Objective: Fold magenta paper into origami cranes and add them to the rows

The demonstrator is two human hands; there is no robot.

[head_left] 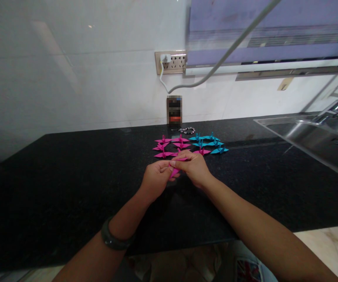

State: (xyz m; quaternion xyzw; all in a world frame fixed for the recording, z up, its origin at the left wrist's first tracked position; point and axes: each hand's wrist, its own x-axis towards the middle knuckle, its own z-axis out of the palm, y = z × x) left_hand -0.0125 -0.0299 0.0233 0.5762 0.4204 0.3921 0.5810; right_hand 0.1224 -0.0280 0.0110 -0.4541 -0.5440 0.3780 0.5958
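Observation:
A piece of folded pink paper (175, 172) is pinched between both hands, above the dark countertop. My left hand (156, 178) grips its left side, thumb on top. My right hand (195, 168) has thumb and fingers closed on its upper right part. Fingers cover much of the paper, so its full shape is hidden. Just beyond the hands stand rows of folded paper cranes: several pink cranes (163, 154) at the left and middle, several blue cranes (220, 150) at the right. My right hand partly hides the nearest pink ones.
A beaded bracelet (187, 130) lies behind the cranes. A phone-like object (174, 111), blurred out, leans on the wall below a socket strip (171, 62) with a plugged-in cable (204, 81). A steel sink (330, 143) with a faucet is set into the countertop (54, 188) at the right.

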